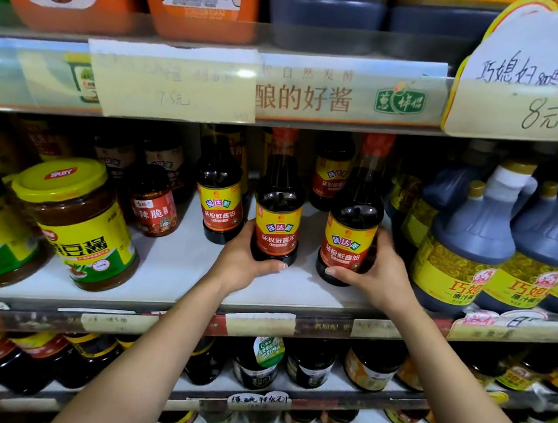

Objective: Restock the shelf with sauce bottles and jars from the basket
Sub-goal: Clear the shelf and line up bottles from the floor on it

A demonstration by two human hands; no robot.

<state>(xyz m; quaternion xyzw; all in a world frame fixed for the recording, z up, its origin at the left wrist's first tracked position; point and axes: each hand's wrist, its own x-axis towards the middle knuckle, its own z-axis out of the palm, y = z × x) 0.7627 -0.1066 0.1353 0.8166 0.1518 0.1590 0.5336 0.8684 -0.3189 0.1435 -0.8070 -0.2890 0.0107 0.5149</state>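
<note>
On the middle shelf (168, 268) the left bottle (278, 218) and the right bottle (351, 232) stand upright, long axis vertical, red caps toward 12 o'clock. Full and smooth, they are probably heavy, stiff and slippery, so a hold low on the body seems safest. The left hand (241, 262) curls round its bottle's base from 7 o'clock, the right hand (381, 273) round the other from 4 o'clock.

tiered shelving (168, 268), handwritten price tags (539, 114)

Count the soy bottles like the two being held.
4 bottles: one in the left hand, one in the right hand, one further left, one behind them. Others possibly hidden.
</note>
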